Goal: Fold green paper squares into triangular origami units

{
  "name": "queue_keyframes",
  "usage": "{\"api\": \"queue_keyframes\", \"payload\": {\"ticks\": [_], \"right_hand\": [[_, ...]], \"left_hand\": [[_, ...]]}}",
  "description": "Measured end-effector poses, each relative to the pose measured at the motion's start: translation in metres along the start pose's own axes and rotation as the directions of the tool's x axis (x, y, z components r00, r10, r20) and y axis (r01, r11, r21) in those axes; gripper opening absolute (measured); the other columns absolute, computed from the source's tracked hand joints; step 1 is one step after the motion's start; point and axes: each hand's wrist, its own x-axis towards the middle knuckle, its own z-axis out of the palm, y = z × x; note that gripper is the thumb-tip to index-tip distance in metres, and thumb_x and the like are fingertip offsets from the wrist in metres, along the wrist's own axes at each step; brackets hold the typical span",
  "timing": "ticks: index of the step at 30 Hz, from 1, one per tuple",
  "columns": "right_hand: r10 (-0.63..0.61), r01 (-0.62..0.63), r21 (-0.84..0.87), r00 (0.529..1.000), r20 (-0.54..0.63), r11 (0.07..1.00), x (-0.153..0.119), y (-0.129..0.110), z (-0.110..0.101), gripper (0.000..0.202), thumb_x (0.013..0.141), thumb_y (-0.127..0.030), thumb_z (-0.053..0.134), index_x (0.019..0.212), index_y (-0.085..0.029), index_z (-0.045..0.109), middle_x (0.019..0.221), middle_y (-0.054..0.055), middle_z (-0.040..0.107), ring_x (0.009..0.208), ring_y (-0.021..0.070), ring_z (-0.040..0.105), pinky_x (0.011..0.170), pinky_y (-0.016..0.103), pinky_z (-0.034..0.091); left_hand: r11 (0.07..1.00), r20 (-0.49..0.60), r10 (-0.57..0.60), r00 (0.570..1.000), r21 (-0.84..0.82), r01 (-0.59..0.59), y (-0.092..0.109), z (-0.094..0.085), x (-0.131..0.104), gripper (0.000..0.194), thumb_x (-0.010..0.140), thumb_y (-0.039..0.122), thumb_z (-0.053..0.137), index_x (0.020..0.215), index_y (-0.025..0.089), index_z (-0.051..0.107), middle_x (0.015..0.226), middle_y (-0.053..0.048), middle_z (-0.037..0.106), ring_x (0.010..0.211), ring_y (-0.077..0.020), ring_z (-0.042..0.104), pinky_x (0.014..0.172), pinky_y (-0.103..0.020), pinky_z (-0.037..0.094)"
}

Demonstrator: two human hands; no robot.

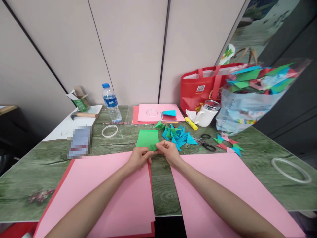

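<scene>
My left hand [139, 158] and my right hand [168, 151] meet at the middle of the table, fingers closed on a small folded piece of green paper [152, 147] between them. Just behind it lies a flat green sheet [147, 136]. A pile of folded blue and green paper pieces [178, 135] sits to the right of the green sheet. Scissors with black handles [208, 144] lie beyond the pile, near a ring of joined coloured pieces [229, 144]. Large pink sheets lie under my left forearm [106, 188] and under my right forearm [213, 168].
A water bottle [112, 104], hammer [85, 115] and small box [80, 100] stand or lie at back left. At back right are a white mug [207, 114], glue stick [191, 123], red bag [192, 91] and filled plastic bag [242, 110]. White rings [291, 170] lie about.
</scene>
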Motion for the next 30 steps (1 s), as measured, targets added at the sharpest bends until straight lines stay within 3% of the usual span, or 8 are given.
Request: {"api": "queue_keyframes", "payload": {"ticks": [6,13,16,19,21,23,27,30], "right_hand": [[-0.052,0.049,-0.088,0.998,-0.032,0.995,0.001,0.0,-0.001,0.026,0.055,-0.039,0.071,0.06,-0.017,0.058,0.054,-0.003,0.059,0.049,0.0114,0.057,0.053,0.026,0.05],[-0.089,0.093,-0.162,0.996,0.032,0.983,-0.002,-0.002,0.004,0.027,0.063,-0.04,0.066,0.075,-0.018,0.059,0.059,-0.003,0.058,0.053,0.0116,0.057,0.05,0.025,0.051],[-0.115,0.115,-0.225,0.993,0.016,0.967,-0.003,-0.002,0.004,0.026,0.068,-0.043,0.06,0.073,-0.017,0.058,0.051,-0.003,0.055,0.045,0.0104,0.053,0.044,0.023,0.049],[-0.175,0.154,-0.201,0.98,-0.093,0.967,-0.003,-0.004,0.002,0.028,0.072,-0.044,0.056,0.077,-0.017,0.055,0.05,-0.003,0.054,0.043,0.0109,0.053,0.043,0.024,0.048],[-0.25,0.225,-0.144,0.95,-0.186,0.964,-0.003,-0.008,0.002,0.03,0.074,-0.043,0.055,0.089,-0.018,0.052,0.061,0.0,0.06,0.054,0.014,0.06,0.052,0.028,0.052],[-0.336,0.322,-0.095,0.912,-0.237,0.942,-0.004,-0.012,0.002,0.037,0.076,-0.041,0.053,0.106,-0.02,0.043,0.084,0.006,0.065,0.073,0.017,0.063,0.068,0.035,0.053],[-0.475,0.453,-0.149,0.86,-0.188,0.879,-0.004,-0.015,0.002,0.05,0.08,-0.034,0.05,0.124,-0.025,0.029,0.122,0.011,0.049,0.107,0.0187,0.052,0.09,0.039,0.042],[-0.508,0.476,-0.338,0.861,-0.009,0.812,-0.004,-0.01,0.0,0.038,0.078,-0.03,0.052,0.115,-0.023,0.046,0.124,0.009,0.048,0.114,0.0196,0.046,0.096,0.039,0.037]], "left_hand": [[1.0,-0.006,0.014,1.0,-0.002,-0.014,-0.003,0.002,0.0,0.037,0.073,0.044,0.05,0.05,0.015,0.047,0.042,0.003,0.055,0.028,-0.0057,0.036,0.029,-0.018,0.026],[1.0,-0.042,0.016,0.999,0.016,-0.016,-0.005,0.002,0.002,0.04,0.072,0.047,0.05,0.049,0.016,0.043,0.04,0.005,0.05,0.027,-0.006,0.035,0.029,-0.019,0.025],[0.991,-0.128,0.099,0.987,0.103,-0.086,-0.013,0.0,0.006,0.034,0.071,0.045,0.053,0.054,0.016,0.049,0.045,0.005,0.052,0.033,-0.0065,0.038,0.033,-0.019,0.03],[0.929,-0.307,0.304,0.902,0.307,-0.208,-0.023,-0.009,0.011,0.022,0.07,0.039,0.058,0.077,0.017,0.06,0.064,0.0,0.062,0.055,-0.0116,0.054,0.055,-0.023,0.044],[0.847,-0.299,0.437,0.848,0.454,-0.276,-0.029,-0.017,0.016,0.019,0.073,0.032,0.057,0.086,0.018,0.06,0.085,-0.006,0.064,0.077,-0.0165,0.058,0.073,-0.03,0.045],[0.783,-0.278,0.508,0.815,0.544,-0.302,-0.035,-0.025,0.02,0.027,0.07,0.026,0.061,0.095,0.018,0.059,0.106,-0.009,0.06,0.102,-0.0223,0.052,0.088,-0.038,0.04],[0.772,-0.195,0.423,0.885,0.589,-0.239,-0.044,-0.031,0.026,0.039,0.068,0.021,0.062,0.107,0.017,0.056,0.115,-0.012,0.056,0.112,-0.0245,0.047,0.094,-0.041,0.035],[0.782,-0.168,0.37,0.914,0.587,-0.208,-0.047,-0.031,0.028,0.034,0.07,0.024,0.06,0.104,0.018,0.059,0.112,-0.011,0.059,0.11,-0.0243,0.05,0.093,-0.04,0.036]]}}
